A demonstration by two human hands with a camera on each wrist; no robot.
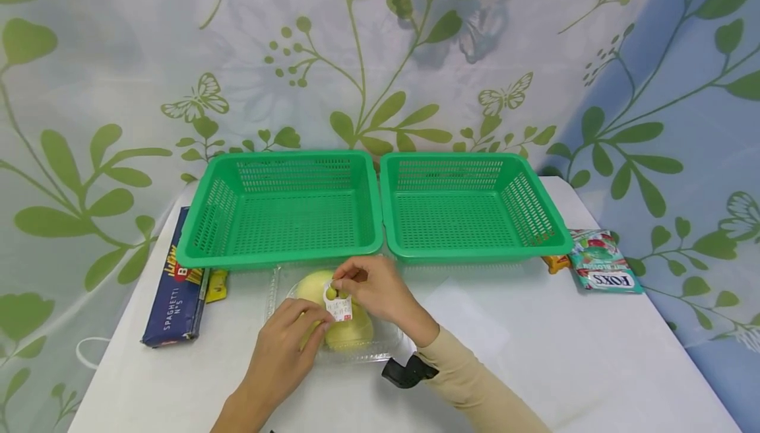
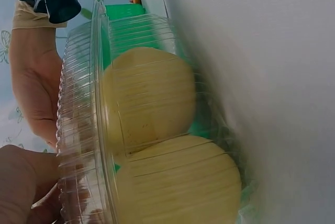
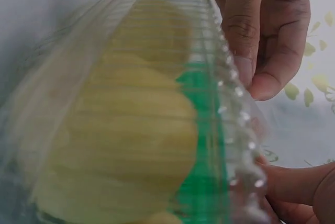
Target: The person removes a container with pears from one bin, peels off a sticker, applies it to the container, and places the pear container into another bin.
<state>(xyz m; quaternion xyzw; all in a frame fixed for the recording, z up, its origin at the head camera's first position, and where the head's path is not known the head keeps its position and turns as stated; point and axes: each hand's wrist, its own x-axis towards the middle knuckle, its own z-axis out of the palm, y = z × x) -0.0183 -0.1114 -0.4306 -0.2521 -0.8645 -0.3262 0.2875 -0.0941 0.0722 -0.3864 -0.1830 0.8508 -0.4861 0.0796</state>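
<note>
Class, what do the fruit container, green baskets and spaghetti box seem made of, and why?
Container: thin, glossy clear plastic, probably; fruit shows through its ridged walls.
Left basket and right basket: likely moulded plastic, slightly shiny, with regular slots.
Spaghetti box: probably smooth printed cardboard, with flat faces and straight edges.

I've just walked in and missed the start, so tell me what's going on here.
A person's right hand and left hand are at a white label on top of a clear plastic box with pale yellow fruit inside. The right fingers seem to pinch the label's upper part; the left hand is at its lower edge, though whether it grips is hard to tell. The box is on the table, in front of two green baskets.
</note>
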